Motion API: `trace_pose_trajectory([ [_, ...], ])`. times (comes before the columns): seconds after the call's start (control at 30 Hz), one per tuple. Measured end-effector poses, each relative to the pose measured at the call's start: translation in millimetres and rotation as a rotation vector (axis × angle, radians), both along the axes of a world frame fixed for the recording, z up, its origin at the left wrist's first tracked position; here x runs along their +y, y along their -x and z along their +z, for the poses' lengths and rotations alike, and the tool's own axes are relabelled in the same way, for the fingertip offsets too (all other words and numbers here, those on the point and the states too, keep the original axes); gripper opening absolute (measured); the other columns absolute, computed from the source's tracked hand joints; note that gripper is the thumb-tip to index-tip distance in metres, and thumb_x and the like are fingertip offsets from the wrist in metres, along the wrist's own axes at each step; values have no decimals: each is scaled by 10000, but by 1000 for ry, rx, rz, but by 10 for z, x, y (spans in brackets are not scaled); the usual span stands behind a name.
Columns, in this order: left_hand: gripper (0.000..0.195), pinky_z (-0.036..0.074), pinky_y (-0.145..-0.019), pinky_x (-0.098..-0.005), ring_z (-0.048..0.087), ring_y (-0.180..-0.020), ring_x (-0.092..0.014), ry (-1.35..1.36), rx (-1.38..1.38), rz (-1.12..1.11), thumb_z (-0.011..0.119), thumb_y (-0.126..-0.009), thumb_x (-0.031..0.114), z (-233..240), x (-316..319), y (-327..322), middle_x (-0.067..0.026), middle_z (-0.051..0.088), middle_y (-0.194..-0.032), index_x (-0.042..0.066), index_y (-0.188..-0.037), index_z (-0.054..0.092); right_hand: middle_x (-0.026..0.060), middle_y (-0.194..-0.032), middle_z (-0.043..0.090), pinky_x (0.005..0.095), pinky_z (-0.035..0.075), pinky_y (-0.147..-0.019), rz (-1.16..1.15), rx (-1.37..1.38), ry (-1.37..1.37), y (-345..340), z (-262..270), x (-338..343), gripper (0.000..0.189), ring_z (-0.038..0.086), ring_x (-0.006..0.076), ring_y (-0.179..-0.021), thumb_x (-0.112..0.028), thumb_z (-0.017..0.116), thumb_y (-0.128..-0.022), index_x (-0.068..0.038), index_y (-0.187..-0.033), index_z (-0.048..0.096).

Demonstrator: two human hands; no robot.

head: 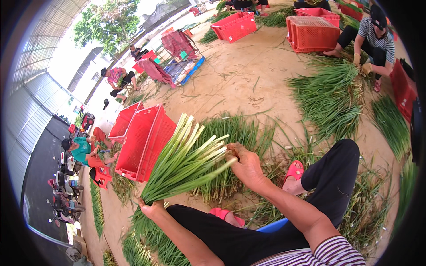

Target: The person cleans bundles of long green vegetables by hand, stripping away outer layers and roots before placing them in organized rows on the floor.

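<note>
A bundle of long green stalks with pale ends, apparently garlic chives or scallions (179, 163), spans the space between my hands. My left hand (151, 207) is closed around its green leafy part. At the pale ends, my right hand (244, 163) has its soiled fingers pinched on a few stalk ends. Behind the bundle, a pile of the same greens (229, 133) lies on the ground before me. More greens (159, 239) lie beside my left thigh.
Red plastic crates (143, 143) stand to the front left. Loose trimmings (359, 206) lie around my feet. A co-worker (377, 43) sits at the upper right by a large heap of greens (332, 96). Another person (81, 149) sits at the left beyond the crates.
</note>
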State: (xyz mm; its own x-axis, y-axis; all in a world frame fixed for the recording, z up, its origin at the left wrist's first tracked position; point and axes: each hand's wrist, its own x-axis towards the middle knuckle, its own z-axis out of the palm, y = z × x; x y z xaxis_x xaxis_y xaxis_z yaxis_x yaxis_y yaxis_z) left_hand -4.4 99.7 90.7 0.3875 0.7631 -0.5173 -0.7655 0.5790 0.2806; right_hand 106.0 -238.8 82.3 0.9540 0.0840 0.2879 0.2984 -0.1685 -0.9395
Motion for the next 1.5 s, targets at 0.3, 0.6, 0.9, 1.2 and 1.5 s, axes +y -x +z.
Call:
trace_pose_trajectory([
  [0.3, 433, 431, -958, -525, 531, -1124, -336, -24, 17, -48, 592, -790, 287, 18, -18, -3, -133, 575, -1231, 59, -1159, 584, 4, -566, 518, 221, 377, -446, 371, 663, -836, -137, -90, 9, 175, 449, 80, -457, -135, 532, -896, -23, -786, 608],
  [0.6, 410, 448, -942, -518, 552, -1071, -338, -163, 38, 24, 624, -821, 280, -89, -42, -51, -151, 587, -1183, 13, -1127, 575, 19, -605, 542, 233, 413, -453, 394, 533, -591, -99, -224, 84, 146, 497, 104, -482, -96, 521, -894, 14, -963, 589],
  [0.9, 302, 457, -929, -511, 568, -1029, -312, -154, 9, -33, 628, -828, 273, -124, -41, -50, -111, 613, -1124, 52, -1034, 616, 17, -650, 552, 245, 420, -539, 68, 466, -970, -303, -174, -270, 90, 505, 97, -569, -97, 538, -861, -23, -857, 589],
  [1.2, 283, 492, -891, -499, 574, -1005, -309, -171, 12, -74, 609, -848, 269, 18, -294, -144, -110, 600, -1097, 54, -1032, 590, 66, -1166, 532, 315, 376, -977, 365, 272, -261, -580, 161, 25, 347, 495, 183, -1130, -275, 693, -808, -30, -1042, 616],
  [1.5, 369, 491, -897, -479, 570, -1019, -306, -236, 67, -79, 630, -840, 272, 11, -302, -146, -117, 595, -1152, 24, -1107, 577, -3, -1012, 610, 300, 431, -905, 462, 357, -580, -522, -151, 102, 293, 531, 105, -942, 6, 670, -816, -52, -1102, 660],
])
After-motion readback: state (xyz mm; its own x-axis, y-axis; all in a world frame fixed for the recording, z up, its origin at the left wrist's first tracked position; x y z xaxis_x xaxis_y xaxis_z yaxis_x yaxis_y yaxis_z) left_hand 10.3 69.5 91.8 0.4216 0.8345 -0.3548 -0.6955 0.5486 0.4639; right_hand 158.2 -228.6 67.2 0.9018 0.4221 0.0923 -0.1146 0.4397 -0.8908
